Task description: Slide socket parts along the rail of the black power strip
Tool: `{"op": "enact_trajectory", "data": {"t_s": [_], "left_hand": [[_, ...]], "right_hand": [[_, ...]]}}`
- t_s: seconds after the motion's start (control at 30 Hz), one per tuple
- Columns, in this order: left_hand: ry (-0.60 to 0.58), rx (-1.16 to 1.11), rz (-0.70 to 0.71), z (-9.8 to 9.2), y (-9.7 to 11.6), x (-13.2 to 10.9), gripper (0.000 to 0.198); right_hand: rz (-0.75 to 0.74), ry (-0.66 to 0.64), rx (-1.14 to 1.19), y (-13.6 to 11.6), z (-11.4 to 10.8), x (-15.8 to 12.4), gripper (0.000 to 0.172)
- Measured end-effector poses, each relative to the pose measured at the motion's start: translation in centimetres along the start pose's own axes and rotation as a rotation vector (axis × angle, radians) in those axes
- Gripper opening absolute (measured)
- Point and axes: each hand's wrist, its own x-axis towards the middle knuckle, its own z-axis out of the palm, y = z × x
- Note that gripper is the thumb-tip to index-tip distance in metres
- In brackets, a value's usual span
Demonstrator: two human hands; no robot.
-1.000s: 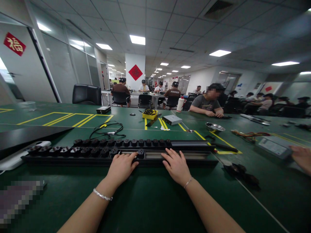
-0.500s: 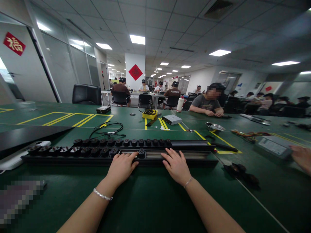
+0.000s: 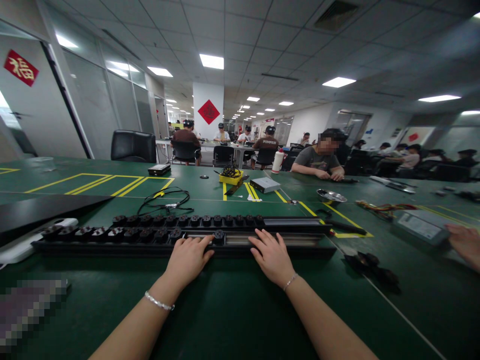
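Two long black power track rails lie side by side across the table in front of me. Along the near rail [image 3: 123, 250], several black plug modules line the left part, and one lone plug module [image 3: 219, 237] sits in the open metal channel near the middle. My left hand [image 3: 189, 257] lies over the near rail with fingers outstretched, its index fingertip at the left side of that lone module. To the right, my right hand [image 3: 273, 257] rests on the same rail, fingers spread and holding nothing. The far rail [image 3: 292, 223] also carries a row of black modules.
Loose black parts [image 3: 371, 270] lie to the right. Beyond them, another person's hand [image 3: 465, 245] touches a grey metal box [image 3: 422, 226]. Farther back are a metal bowl [image 3: 331, 195], a yellow box with cables [image 3: 230, 175] and a black cable [image 3: 165, 200]. A person [image 3: 322, 160] sits across the table.
Both hands stay in place on the near rail, and the lone module has not visibly moved. The view has shifted very slightly. The other person's hand at right has moved a little left.
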Motion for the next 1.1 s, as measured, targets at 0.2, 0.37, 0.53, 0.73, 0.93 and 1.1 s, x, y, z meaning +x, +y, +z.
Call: {"op": "enact_trajectory", "data": {"t_s": [0.2,0.37,0.53,0.73,0.93,1.1], "left_hand": [[0.005,-0.012,0.0,0.24,0.08,0.06,0.038],[0.013,-0.009,-0.001,0.54,0.09,0.07,0.038],[0.01,-0.003,-0.002,0.43,0.24,-0.03,0.038],[0.003,-0.012,-0.008,0.53,0.15,-0.01,0.039],[-0.003,-0.015,-0.011,0.7,0.11,0.03,0.04],[0.002,-0.026,-0.006,0.65,0.2,0.03,0.04]], "right_hand": [[0.003,-0.002,0.004,-0.08,-0.14,-0.03,0.039],[0.003,-0.002,0.009,-0.13,-0.17,-0.06,0.039],[0.001,0.007,0.0,-0.06,0.05,-0.01,0.038],[0.0,0.004,-0.015,-0.09,-0.01,0.01,0.039],[0.003,0.002,-0.012,-0.07,-0.02,-0.03,0.038],[0.007,0.0,0.0,-0.12,-0.09,-0.03,0.038]]}}
